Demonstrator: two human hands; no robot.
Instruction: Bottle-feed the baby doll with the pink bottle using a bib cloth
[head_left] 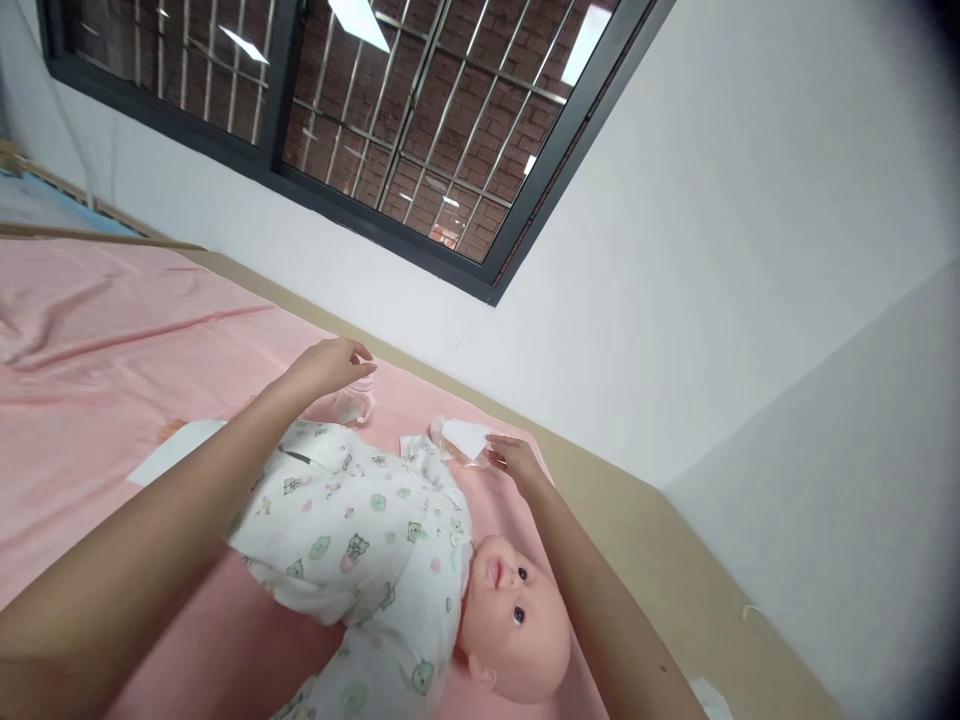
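A baby doll lies on its back, its head (517,620) towards the right and its body in a white patterned baby suit (360,520). Beyond the doll's middle, my left hand (328,366) is curled with thumb and fingertips at the top of a small clear container with a pinkish rim (355,402). My right hand (517,460) reaches past the doll's head. Its outstretched, slightly parted fingers touch the right edge of a flat white pad (466,438), which has clear crinkled wrapping around it. A white sheet (176,450) shows partly beneath the doll's lower end.
Pink cloth (135,330) covers the surface under the doll, with folds at the left. A tan ledge (622,500) runs along the white wall (712,250). Above it is a dark-framed window (420,100) with metal bars. A white scrap (711,698) lies at the lower right.
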